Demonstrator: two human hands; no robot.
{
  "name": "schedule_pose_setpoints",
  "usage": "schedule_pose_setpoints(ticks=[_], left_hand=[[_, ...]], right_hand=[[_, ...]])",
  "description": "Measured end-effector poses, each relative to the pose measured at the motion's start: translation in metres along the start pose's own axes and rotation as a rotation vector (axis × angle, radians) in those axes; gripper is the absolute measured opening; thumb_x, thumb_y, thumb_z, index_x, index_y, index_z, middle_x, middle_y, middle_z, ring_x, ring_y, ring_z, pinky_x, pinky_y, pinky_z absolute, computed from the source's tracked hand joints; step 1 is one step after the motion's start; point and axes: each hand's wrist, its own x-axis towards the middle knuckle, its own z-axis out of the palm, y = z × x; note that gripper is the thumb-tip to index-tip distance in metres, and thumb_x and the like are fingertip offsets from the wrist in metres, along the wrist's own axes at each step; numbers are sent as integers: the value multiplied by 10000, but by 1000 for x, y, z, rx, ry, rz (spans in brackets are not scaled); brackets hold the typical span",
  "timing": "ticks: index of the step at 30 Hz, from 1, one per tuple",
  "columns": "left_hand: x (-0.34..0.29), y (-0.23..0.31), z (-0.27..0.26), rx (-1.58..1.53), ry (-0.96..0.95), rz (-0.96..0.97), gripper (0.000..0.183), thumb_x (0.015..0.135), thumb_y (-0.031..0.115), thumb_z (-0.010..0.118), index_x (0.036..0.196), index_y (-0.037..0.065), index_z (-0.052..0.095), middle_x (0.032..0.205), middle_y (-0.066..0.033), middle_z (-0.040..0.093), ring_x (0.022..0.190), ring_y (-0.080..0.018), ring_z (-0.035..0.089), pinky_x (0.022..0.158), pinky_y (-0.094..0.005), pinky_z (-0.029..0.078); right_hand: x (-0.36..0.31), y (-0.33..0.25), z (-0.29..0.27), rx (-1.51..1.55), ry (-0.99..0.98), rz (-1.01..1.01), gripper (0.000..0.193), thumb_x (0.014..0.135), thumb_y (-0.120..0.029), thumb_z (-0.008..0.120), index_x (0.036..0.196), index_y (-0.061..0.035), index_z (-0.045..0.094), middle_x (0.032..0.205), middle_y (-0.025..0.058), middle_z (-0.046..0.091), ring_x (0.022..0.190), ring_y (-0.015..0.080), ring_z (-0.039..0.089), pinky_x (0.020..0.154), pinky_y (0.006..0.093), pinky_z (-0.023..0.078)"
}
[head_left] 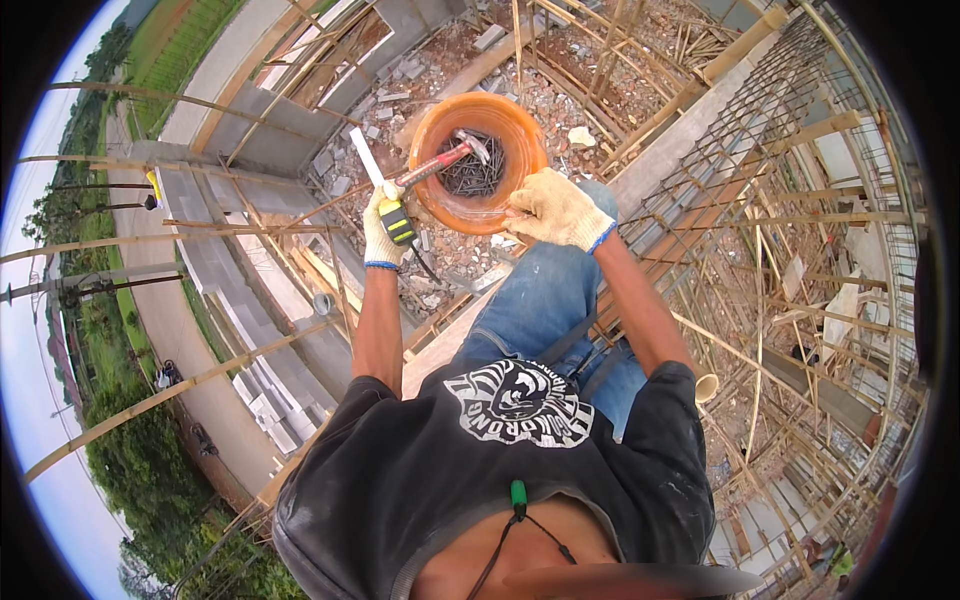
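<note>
My gloved left hand (pixel 383 225) is closed around a black-and-yellow tape measure (pixel 398 223). A pale, stiff strip (pixel 366 156), apparently its blade, sticks up past the fingers. Over the bucket's left rim lies a hammer (pixel 428 167) with a red-and-black handle, its end close to my left fingers; whether they touch is unclear. Its metal head rests above a heap of dark nails (pixel 475 172) inside the orange bucket (pixel 530 140). At the bucket's lower right rim, my gloved right hand (pixel 562 212) has its fingers pinched together. What sits between them is hidden.
Tied rebar mesh (pixel 770 110) runs along the right. Thin scaffold poles (pixel 170 398) cross on the left, past a grey block wall (pixel 225 265) and a road (pixel 160 280). Broken rubble (pixel 395 85) covers the ground far below. Bamboo props (pixel 800 340) crowd the lower right.
</note>
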Motion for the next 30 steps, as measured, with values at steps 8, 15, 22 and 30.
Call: schedule_pose_setpoints(ticks=[8, 15, 22, 30], left_hand=[[-22, 26, 6, 21, 84, -46, 270, 1050, 309, 608, 918, 78, 649, 811, -72, 698, 597, -232, 641, 552, -388, 570], [-14, 51, 5, 236, -43, -55, 232, 1034, 299, 648, 972, 75, 643, 806, -58, 686, 584, -216, 645, 544, -364, 567], [5, 61, 38, 400, -79, -81, 312, 1058, 376, 599, 985, 74, 625, 792, -62, 672, 595, -209, 668, 522, -368, 589], [2, 59, 81, 393, -112, -31, 319, 1082, 353, 544, 973, 67, 635, 842, -97, 712, 595, -239, 683, 546, -377, 609]], right_hand=[[-3, 2, -8, 4, -43, -66, 268, 867, -265, 771, 737, -93, 612, 750, 111, 557, 814, 336, 594, 791, 456, 471], [-6, 10, -7, 12, 14, -207, 271, 828, -270, 789, 714, -92, 619, 763, 105, 582, 835, 324, 583, 830, 448, 478], [-12, 3, -2, -75, 27, -240, 283, 808, -353, 756, 698, -100, 695, 731, 85, 644, 852, 333, 632, 822, 456, 509], [-39, 4, -18, -70, 129, -208, 249, 810, -313, 753, 709, -91, 700, 726, 87, 647, 873, 321, 639, 884, 450, 501]])
